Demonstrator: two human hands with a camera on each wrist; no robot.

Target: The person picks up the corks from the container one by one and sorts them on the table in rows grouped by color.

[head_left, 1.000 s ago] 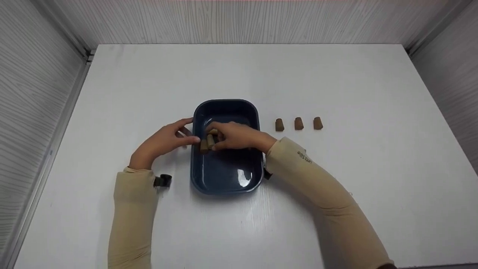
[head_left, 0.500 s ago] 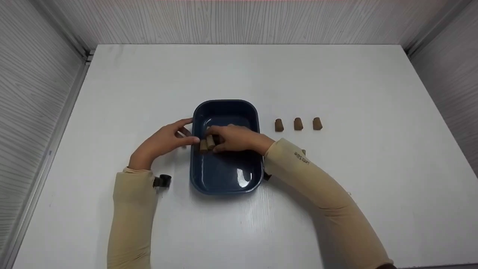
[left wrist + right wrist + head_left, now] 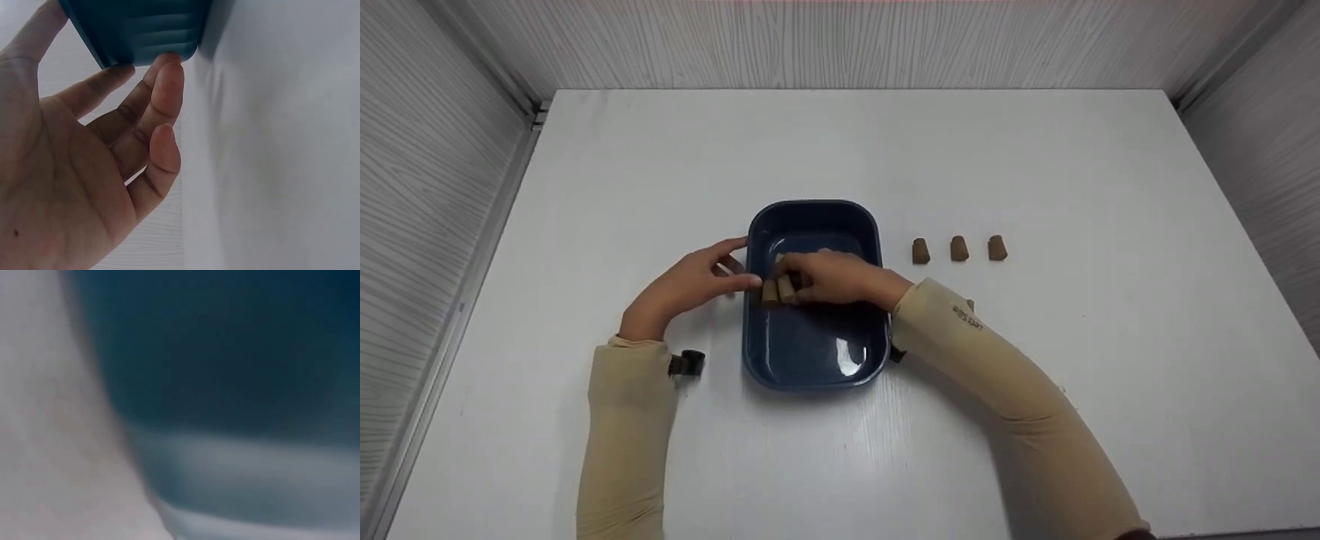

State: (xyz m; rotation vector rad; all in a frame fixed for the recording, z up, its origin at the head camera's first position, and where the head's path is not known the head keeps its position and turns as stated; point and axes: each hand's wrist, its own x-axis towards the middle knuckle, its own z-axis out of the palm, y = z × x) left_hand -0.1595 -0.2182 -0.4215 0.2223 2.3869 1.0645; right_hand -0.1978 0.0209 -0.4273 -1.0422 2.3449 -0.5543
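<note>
In the head view, a dark blue tray (image 3: 817,352) holds several tapered corks. One brown cork (image 3: 769,292) leans by its left wall, and a second cork (image 3: 786,289) sits right beside it. My right hand (image 3: 836,277) reaches in over the right rim, fingers curled, pinching the second cork between thumb and fingers. Part of another pale piece peeks out by the index finger. My left hand (image 3: 690,281) steadies the tray from outside, thumb tip at the left rim. From the left wrist, its loosely bent fingers (image 3: 167,90) rest against the tray's outer wall (image 3: 152,28).
Right of the tray, three corks stand in a row on the white table (image 3: 1080,187): a left cork (image 3: 921,251), a middle cork (image 3: 959,249) and a right cork (image 3: 997,248). Panelled walls (image 3: 840,45) enclose the table. The right wrist view shows only blurred tray.
The cork at my right fingertips has shifted slightly down and right inside the tray. A cork seen under the index finger earlier is now mostly hidden. My left hand stays put.
</note>
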